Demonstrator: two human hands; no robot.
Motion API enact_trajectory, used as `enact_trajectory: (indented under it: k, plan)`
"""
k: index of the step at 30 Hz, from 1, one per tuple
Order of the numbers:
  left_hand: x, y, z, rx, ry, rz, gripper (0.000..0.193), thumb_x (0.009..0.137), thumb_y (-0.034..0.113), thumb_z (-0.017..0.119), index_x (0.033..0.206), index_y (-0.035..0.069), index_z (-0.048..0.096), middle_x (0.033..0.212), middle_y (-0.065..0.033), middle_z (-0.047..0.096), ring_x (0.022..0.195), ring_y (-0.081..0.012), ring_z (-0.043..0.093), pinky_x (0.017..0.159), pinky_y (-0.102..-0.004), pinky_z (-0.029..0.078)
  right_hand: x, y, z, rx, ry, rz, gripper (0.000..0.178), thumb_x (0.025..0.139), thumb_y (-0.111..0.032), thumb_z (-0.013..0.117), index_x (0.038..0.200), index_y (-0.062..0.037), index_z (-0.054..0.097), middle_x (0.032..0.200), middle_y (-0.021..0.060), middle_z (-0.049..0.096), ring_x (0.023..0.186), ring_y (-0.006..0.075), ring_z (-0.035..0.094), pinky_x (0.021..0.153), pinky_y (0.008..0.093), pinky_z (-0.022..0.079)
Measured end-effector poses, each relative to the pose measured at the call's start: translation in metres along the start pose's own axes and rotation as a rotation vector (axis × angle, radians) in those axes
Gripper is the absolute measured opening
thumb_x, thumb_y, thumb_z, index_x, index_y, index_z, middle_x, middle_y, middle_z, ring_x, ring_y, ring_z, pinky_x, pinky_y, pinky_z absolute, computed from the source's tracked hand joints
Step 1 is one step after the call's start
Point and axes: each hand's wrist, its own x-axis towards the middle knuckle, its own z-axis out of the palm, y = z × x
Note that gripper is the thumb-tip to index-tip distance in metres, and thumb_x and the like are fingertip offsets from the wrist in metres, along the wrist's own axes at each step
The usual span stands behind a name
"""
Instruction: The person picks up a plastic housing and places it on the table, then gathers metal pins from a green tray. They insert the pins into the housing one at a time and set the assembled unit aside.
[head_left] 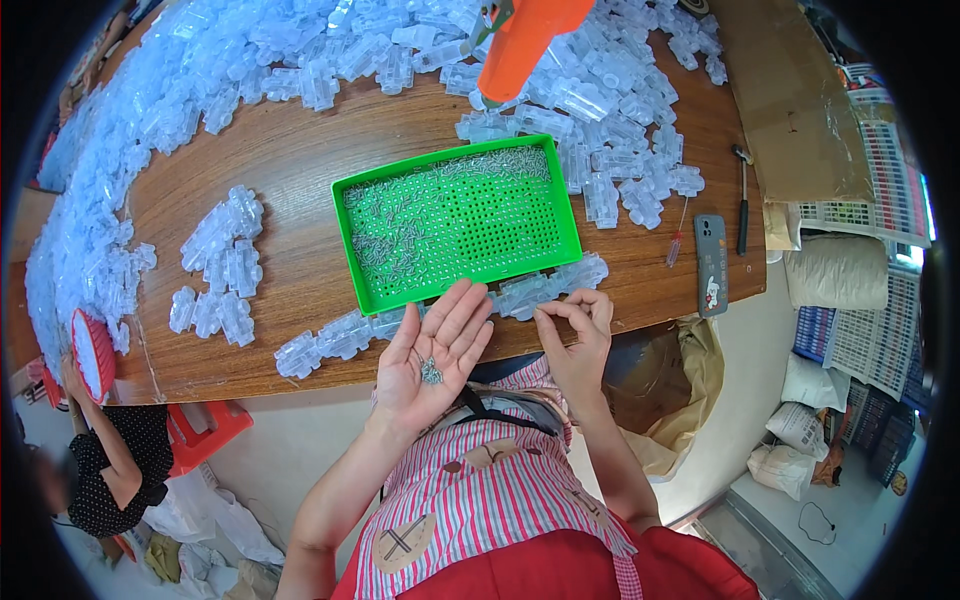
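Observation:
My left hand (pixel 432 355) is turned palm up with its fingers stretched out, and a small pile of screws (pixel 431 371) lies on the palm. My right hand (pixel 580 345) is closed in a pinch, thumb against forefinger; anything between the fingertips is too small to make out. Just beyond both hands, a row of clear plastic parts (pixel 345 335) runs along the table's near edge. Behind that row stands a green perforated tray (pixel 455 290), with many loose screws (pixel 395 250) heaped mostly along its left and far sides.
Clear plastic parts (pixel 270 50) pile up across the table's (pixel 290 150) far and left sides; a smaller group (pixel 225 260) lies left. An orange tool (pixel 525 50) hangs overhead. At right lie a screwdriver (pixel 675 245), phone (pixel 711 265) and hammer (pixel 743 200). Another person (pixel 110 460) sits left.

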Motion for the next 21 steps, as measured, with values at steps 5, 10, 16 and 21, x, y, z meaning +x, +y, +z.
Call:
enact_trajectory:
  k: [5, 10, 16, 21]
  plan:
    - [0.001, 0.0, 0.0, -0.004, -0.023, -0.01, 0.059, 0.106, 0.039, 0.026, 0.151, 0.001, 0.023, 0.157, -0.0152, 0.026, 0.147, -0.0279, 0.021, 0.121, -0.0415, 0.019, 0.001, 0.0, 0.003, -0.006, 0.037, 0.0, 0.013, 0.075, -0.005, 0.077, 0.087, -0.0064, 0.071, 0.094, 0.0063, 0.051, 0.09, 0.022, 0.049, 0.077, 0.0337, 0.043]
    - [0.002, -0.002, 0.001, 0.001, -0.017, -0.006, 0.059, 0.106, 0.039, 0.026, 0.151, 0.001, 0.023, 0.157, -0.0149, 0.025, 0.147, -0.0278, 0.02, 0.121, -0.0414, 0.018, 0.002, -0.004, 0.0, -0.02, 0.058, 0.064, 0.016, 0.077, -0.005, 0.076, 0.088, -0.0047, 0.064, 0.096, 0.0096, 0.054, 0.094, 0.0243, 0.053, 0.082, 0.0362, 0.043]
    - [0.012, -0.012, 0.009, 0.106, -0.044, -0.071, 0.063, 0.104, 0.045, 0.028, 0.15, 0.002, 0.026, 0.157, -0.014, 0.027, 0.147, -0.0241, 0.022, 0.121, -0.0376, 0.017, 0.002, -0.048, -0.024, 0.01, -0.068, -0.109, 0.017, 0.078, -0.006, 0.075, 0.094, -0.0082, 0.068, 0.095, 0.0075, 0.054, 0.088, 0.0234, 0.051, 0.075, 0.0335, 0.043]
    - [0.018, -0.023, 0.013, 0.102, -0.07, -0.115, 0.066, 0.104, 0.046, 0.029, 0.151, 0.0, 0.023, 0.157, -0.0168, 0.026, 0.147, -0.0267, 0.02, 0.121, -0.0418, 0.016, -0.001, -0.073, -0.019, 0.006, -0.239, -0.308, 0.025, 0.076, -0.011, 0.077, 0.1, -0.0139, 0.072, 0.096, 0.0028, 0.054, 0.085, 0.0208, 0.049, 0.076, 0.0353, 0.039]
